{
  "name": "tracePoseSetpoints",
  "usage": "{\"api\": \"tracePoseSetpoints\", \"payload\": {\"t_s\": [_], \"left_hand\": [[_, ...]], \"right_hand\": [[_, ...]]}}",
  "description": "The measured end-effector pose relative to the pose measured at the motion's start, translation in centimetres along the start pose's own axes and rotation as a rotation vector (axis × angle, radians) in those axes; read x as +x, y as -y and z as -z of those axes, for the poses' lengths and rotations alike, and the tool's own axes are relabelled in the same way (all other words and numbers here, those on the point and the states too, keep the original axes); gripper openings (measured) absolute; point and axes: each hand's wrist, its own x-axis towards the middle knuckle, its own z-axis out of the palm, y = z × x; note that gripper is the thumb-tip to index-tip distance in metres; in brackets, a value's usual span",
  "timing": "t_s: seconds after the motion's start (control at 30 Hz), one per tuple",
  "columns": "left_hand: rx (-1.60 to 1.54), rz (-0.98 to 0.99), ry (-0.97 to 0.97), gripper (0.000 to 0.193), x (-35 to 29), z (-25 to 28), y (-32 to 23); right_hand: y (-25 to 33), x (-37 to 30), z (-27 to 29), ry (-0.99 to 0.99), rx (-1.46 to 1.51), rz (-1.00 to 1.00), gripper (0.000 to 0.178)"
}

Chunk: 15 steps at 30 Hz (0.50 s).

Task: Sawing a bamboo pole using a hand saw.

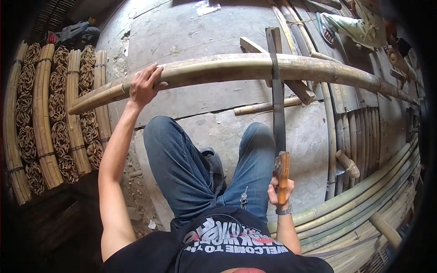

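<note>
A long, thick bamboo pole [214, 68] lies crosswise in front of my knees. My left hand [144, 85] grips it from above, fingers wrapped over its top near the left end. In my right hand [281, 189] is the orange-brown handle of a hand saw [278, 113], held beside my right knee. The saw's dark blade points away from me and crosses the pole at its middle. Whether the teeth have cut into the bamboo, I cannot tell. A wooden support of crossed pieces [300, 92] stands under the pole just right of the blade.
Bundles of tied bamboo [49, 113] and coiled strips stand at the left. Long bamboo poles [346, 209] lie at the lower right, with a short piece [348, 164] nearby. Another person's sandalled foot [326, 29] is at the upper right. A loose stick [255, 109] lies on the concrete floor [182, 41].
</note>
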Motion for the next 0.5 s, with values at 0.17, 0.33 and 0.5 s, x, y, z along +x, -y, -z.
{"api": "tracePoseSetpoints", "payload": {"t_s": [0.17,0.33,0.5], "left_hand": [[-0.108,-0.167,0.023,0.053,0.4,-0.7,2.4],[-0.151,-0.217,0.018,0.044,1.2,-0.5,3.0],[-0.125,-0.231,0.054,0.043,2.5,0.7,2.7]], "right_hand": [[-0.2,0.2,-0.4,-0.021,0.041,0.039,0.015],[-0.4,-0.1,-0.4,-0.008,0.024,0.029,0.015],[-0.1,-0.1,-0.5,0.008,0.024,-0.003,0.014]]}}
